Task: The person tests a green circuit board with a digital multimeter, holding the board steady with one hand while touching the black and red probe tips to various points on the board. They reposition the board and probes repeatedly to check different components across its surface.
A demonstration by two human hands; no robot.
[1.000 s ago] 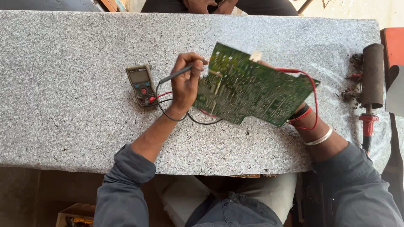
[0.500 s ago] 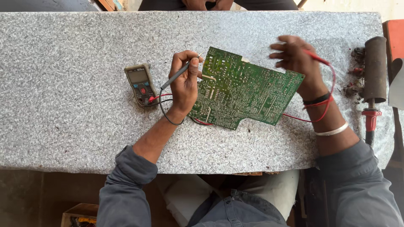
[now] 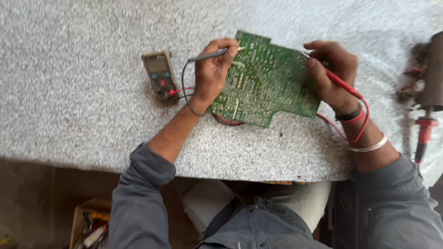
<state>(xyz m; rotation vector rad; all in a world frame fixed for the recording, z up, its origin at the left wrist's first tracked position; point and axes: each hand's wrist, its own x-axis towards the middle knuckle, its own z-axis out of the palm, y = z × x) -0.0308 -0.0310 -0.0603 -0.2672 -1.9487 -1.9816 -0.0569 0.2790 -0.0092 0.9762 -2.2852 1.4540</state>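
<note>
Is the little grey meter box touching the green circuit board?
Apart. The head view shows the grey handheld meter lying left of the green circuit board, with the left hand and bare speckled stone between them.

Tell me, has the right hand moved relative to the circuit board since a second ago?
Yes. The right hand was under the circuit board's lower right corner; it now sits at the upper right edge, holding the red probe on the board.

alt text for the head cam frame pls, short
Seen from above, a person holds two multimeter probes to a green circuit board lying solder side up on a speckled granite table: the left hand holds the black probe, the right hand the red probe. A small multimeter lies left of the board, its leads running to the probes.
</note>
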